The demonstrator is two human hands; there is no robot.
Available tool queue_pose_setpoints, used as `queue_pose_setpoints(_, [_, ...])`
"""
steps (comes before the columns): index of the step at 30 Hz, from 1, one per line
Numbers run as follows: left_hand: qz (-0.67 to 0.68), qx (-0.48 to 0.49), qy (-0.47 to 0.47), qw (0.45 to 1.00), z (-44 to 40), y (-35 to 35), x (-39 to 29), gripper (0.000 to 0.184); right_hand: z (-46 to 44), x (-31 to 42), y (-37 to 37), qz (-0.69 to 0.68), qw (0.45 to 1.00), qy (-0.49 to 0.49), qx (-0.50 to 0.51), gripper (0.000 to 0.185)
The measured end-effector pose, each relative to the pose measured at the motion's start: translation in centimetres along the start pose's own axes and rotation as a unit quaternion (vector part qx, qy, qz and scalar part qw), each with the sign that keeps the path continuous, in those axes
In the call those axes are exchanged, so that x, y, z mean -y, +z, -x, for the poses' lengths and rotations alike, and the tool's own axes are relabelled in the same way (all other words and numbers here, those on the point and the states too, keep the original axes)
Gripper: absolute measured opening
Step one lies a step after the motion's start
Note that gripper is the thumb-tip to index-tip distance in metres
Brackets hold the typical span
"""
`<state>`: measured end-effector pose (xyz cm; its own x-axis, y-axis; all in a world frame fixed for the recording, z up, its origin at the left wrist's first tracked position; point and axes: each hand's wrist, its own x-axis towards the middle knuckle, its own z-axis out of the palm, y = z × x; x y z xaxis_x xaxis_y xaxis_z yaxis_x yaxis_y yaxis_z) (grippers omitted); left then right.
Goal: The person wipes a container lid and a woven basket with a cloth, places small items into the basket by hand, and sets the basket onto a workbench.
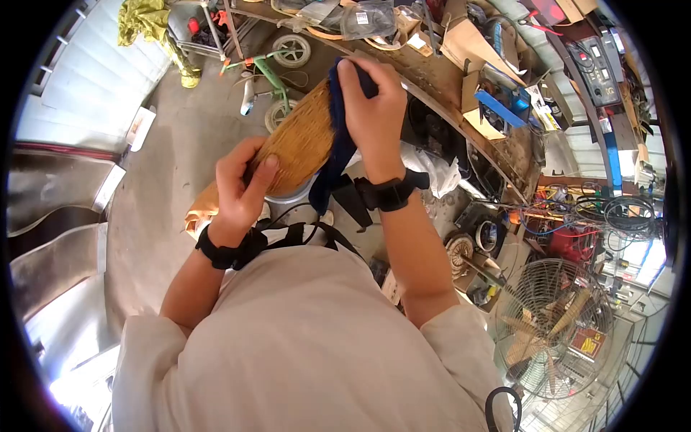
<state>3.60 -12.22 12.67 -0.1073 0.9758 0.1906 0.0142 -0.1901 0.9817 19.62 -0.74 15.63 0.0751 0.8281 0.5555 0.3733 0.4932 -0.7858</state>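
Note:
A yellow-brown piece of wood with streaked grain is held up at a slant in front of my body. My left hand grips its lower left end, thumb on the top face and fingers behind. At the upper right end, my right hand is closed on a dark blue cloth. That cloth wraps over the end of the wood and hangs down beside it. My right thumb presses on the cloth, while the fingertips beyond the edge are partly hidden.
A green child's bike stands on the concrete floor ahead. Along the right runs a cluttered workbench with cardboard boxes and tools. A caged fan stands at the lower right. Metal sheets are at the left.

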Motion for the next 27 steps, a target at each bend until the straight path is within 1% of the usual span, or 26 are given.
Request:
queue_pose_setpoints(1, [0.021,-0.018,-0.02,0.999,-0.2,0.2,-0.1,0.018,0.3,0.4,-0.1,0.031,0.999,-0.043,0.002,0.015])
queue_pose_setpoints(2, [0.075,-0.047,-0.055,0.995,-0.6,0.3,0.2,0.017,1.3,1.6,0.0,0.032,0.995,-0.09,0.031,0.017])
queue_pose_setpoints(3, [0.13,-0.077,-0.089,0.984,-1.1,0.4,0.6,0.017,3.0,3.0,0.2,0.031,0.988,-0.137,0.062,0.019])
queue_pose_setpoints(4, [0.185,-0.107,-0.124,0.969,-1.3,0.6,0.9,0.017,4.6,3.7,0.3,0.045,0.976,-0.171,0.126,0.023])
queue_pose_setpoints(5, [0.213,-0.114,-0.14,0.96,-1.4,0.7,0.7,0.018,5.9,3.6,1.1,0.075,0.956,-0.244,0.146,0.028])
queue_pose_setpoints(7, [0.266,-0.124,-0.168,0.941,-1.8,0.5,0.2,0.019,6.3,2.9,1.5,0.093,0.953,-0.264,0.117,0.026])
queue_pose_setpoints(8, [0.276,-0.137,-0.168,0.936,-2.0,0.5,1.2,0.019,5.8,2.5,1.7,0.087,0.966,-0.225,0.096,0.023])
queue_pose_setpoints(9, [0.267,-0.142,-0.168,0.938,-2.1,0.3,1.2,0.019,4.8,1.8,1.7,0.08,0.977,-0.183,0.074,0.021])
queue_pose_setpoints(10, [0.259,-0.146,-0.17,0.94,-2.0,0.2,1.0,0.019,3.6,1.0,1.9,0.074,0.986,-0.146,0.023,0.017])
queue_pose_setpoints(11, [0.25,-0.148,-0.171,0.941,-1.9,0.1,0.8,0.02,2.3,0.4,1.5,0.089,0.991,-0.101,0.007,0.015])
queue_pose_setpoints(13, [0.252,-0.161,-0.172,0.939,-2.0,0.3,0.1,0.02,2.9,1.3,1.0,0.076,0.986,-0.145,0.031,0.016])
queue_pose_setpoints(15, [0.264,-0.154,-0.167,0.937,-2.0,0.2,0.4,0.02,4.7,2.9,0.0,0.094,0.953,-0.235,0.164,0.017])
queue_pose_setpoints(16, [0.274,-0.141,-0.163,0.937,-1.9,-0.2,1.3,0.02,5.4,2.9,0.3,0.116,0.931,-0.295,0.181,0.022])
queue_pose_setpoints(19, [0.266,-0.122,-0.162,0.942,-1.9,-0.2,1.7,0.02,4.2,2.3,0.6,0.103,0.968,-0.182,0.136,0.021])
queue_pose_setpoints(20, [0.258,-0.122,-0.164,0.944,-1.9,-0.2,1.5,0.02,3.0,1.5,0.9,0.083,0.978,-0.169,0.085,0.018])
queue_pose_setpoints(21, [0.236,-0.134,-0.145,0.952,-1.8,0.0,1.2,0.019,2.0,0.0,0.8,0.098,0.989,-0.101,0.05,0.014])
queue_pose_setpoints(23, [0.187,-0.157,-0.103,0.964,-1.8,0.1,0.2,0.018,0.9,-0.7,-0.1,0.024,0.998,-0.047,-0.029,0.011])
queue_pose_setpoints(24, [0.156,-0.139,-0.085,0.974,-1.9,-0.3,0.2,0.019,1.0,-0.2,-0.4,-0.005,0.997,-0.064,-0.044,0.009])
queue_pose_setpoints(25, [0.125,-0.122,-0.071,0.982,-1.8,-1.0,0.4,0.02,1.7,0.7,-0.7,0.013,0.995,-0.094,-0.012,0.016])
queue_pose_setpoints(26, [0.094,-0.105,-0.059,0.988,-1.6,-1.4,0.4,0.021,2.2,2.3,-0.8,0.037,0.987,-0.149,0.041,0.02])
queue_pose_setpoints(27, [0.1,-0.11,-0.066,0.987,-1.7,-1.2,0.3,0.022,2.7,3.5,-0.6,0.062,0.973,-0.201,0.092,0.024])
